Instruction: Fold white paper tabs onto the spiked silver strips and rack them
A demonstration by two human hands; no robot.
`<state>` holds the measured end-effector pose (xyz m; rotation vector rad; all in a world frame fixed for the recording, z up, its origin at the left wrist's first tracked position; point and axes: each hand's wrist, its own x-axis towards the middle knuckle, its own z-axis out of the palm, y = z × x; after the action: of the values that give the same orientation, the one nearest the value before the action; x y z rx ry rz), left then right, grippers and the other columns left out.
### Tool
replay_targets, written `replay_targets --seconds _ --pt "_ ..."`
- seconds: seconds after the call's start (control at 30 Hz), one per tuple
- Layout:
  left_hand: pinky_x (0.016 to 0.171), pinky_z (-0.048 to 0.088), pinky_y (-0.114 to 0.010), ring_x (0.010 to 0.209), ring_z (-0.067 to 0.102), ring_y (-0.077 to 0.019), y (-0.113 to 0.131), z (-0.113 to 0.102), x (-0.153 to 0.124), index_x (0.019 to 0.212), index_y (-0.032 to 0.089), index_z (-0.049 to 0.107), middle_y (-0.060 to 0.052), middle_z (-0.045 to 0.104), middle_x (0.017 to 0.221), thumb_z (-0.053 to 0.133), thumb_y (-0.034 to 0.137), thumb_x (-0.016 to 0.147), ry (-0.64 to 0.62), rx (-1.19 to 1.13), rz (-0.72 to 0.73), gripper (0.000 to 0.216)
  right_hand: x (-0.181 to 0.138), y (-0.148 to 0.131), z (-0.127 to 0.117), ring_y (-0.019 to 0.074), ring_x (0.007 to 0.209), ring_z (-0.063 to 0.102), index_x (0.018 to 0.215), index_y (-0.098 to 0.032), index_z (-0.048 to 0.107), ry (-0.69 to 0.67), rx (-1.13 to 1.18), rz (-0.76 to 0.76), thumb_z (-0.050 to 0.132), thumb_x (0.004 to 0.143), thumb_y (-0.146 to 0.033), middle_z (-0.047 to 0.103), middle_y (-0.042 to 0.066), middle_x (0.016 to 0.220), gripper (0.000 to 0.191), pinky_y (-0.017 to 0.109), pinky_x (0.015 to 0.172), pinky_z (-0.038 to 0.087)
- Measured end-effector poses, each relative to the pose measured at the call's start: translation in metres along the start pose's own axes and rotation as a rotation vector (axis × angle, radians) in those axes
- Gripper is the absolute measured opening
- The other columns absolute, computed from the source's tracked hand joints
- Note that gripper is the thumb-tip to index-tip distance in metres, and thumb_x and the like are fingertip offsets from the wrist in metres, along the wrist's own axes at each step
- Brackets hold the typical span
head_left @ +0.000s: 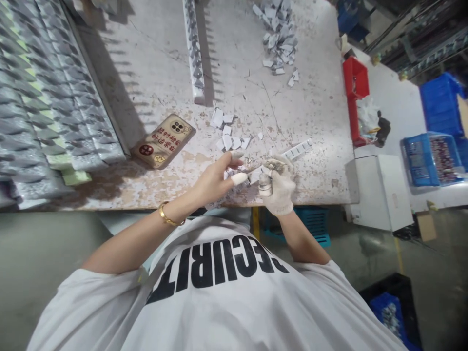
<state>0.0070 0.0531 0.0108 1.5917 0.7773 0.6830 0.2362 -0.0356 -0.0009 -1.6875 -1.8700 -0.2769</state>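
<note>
My left hand (215,179) is bare, with pale covers on the thumb and a fingertip and a gold bracelet at the wrist. Its thumb and fingers are apart, over small white pieces near the table's front edge. My right hand (280,187), in a whitish knit glove, is closed on a small white piece (257,174); a thin dark edge shows at its left end. A slotted white strip (298,149) reaches out beyond the gloved fingers; whether they touch it, I cannot tell. Loose white pieces (227,141) lie just past my left hand.
A phone (164,141) in a printed case lies left. A long strip (193,53) set with grey pieces points toward me. Rows of similar strips (51,87) fill the left side. More white pieces (281,39) are heaped at the back. Red bins (355,80) stand right.
</note>
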Motion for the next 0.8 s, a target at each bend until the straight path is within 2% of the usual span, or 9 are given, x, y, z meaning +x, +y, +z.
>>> replay_targets --seconds 0.1,0.23,0.33,0.43,0.6,0.8 --pt "0.094 0.057 -0.042 0.114 0.073 -0.0296 -0.001 -0.007 -0.018 0.114 0.019 0.063 -0.014 0.077 0.129 0.067 0.054 0.096 -0.042 0.084 -0.055 0.04 -0.01 0.003 0.008 0.0353 0.14 0.062 0.096 -0.023 0.072 -0.063 -0.14 -0.076 0.057 0.103 -0.032 0.075 0.014 0.126 0.018 0.064 0.127 0.042" --pt "0.091 0.056 -0.043 0.106 0.072 -0.0289 -0.006 -0.009 -0.042 0.111 0.02 0.063 -0.013 0.077 0.12 0.06 0.056 0.101 -0.093 0.119 -0.076 0.038 -0.013 0.001 0.015 0.0338 0.137 0.065 0.099 -0.021 0.072 -0.1 -0.236 -0.149 0.06 0.101 -0.03 0.078 0.013 0.118 0.015 0.064 0.131 0.037" --pt "0.088 0.054 -0.043 0.1 0.069 -0.0275 -0.014 -0.005 -0.052 0.101 0.021 0.06 -0.011 0.074 0.109 0.058 0.059 0.101 -0.101 0.139 -0.05 0.038 -0.008 0.002 0.014 0.0341 0.141 0.061 0.102 -0.021 0.073 -0.223 -0.24 -0.125 0.059 0.102 -0.028 0.078 0.012 0.12 0.016 0.065 0.134 0.031" --pt "0.08 0.049 -0.04 0.087 0.06 -0.0245 -0.021 0.0 -0.055 0.087 0.023 0.052 -0.007 0.065 0.092 0.058 0.065 0.1 -0.098 0.176 -0.011 0.045 -0.001 0.007 0.016 0.0347 0.141 0.06 0.102 -0.021 0.074 -0.307 -0.202 -0.122 0.058 0.099 -0.027 0.077 0.013 0.121 0.017 0.066 0.135 0.029" --pt "0.073 0.041 -0.037 0.077 0.049 -0.0211 -0.022 0.001 -0.053 0.081 0.024 0.044 -0.002 0.053 0.081 0.059 0.066 0.099 -0.069 0.155 -0.006 0.049 -0.002 0.017 0.03 0.033 0.136 0.062 0.091 -0.023 0.071 -0.297 -0.082 -0.151 0.057 0.096 -0.027 0.074 0.012 0.121 0.015 0.065 0.133 0.034" --pt "0.076 0.044 -0.037 0.082 0.056 -0.023 -0.023 -0.006 -0.05 0.083 0.024 0.05 -0.005 0.061 0.087 0.058 0.06 0.101 -0.111 0.123 0.0 0.041 -0.012 0.021 0.044 0.028 0.12 0.07 0.086 -0.025 0.065 -0.197 0.019 -0.174 0.057 0.096 -0.028 0.075 0.008 0.112 0.014 0.057 0.122 0.049"
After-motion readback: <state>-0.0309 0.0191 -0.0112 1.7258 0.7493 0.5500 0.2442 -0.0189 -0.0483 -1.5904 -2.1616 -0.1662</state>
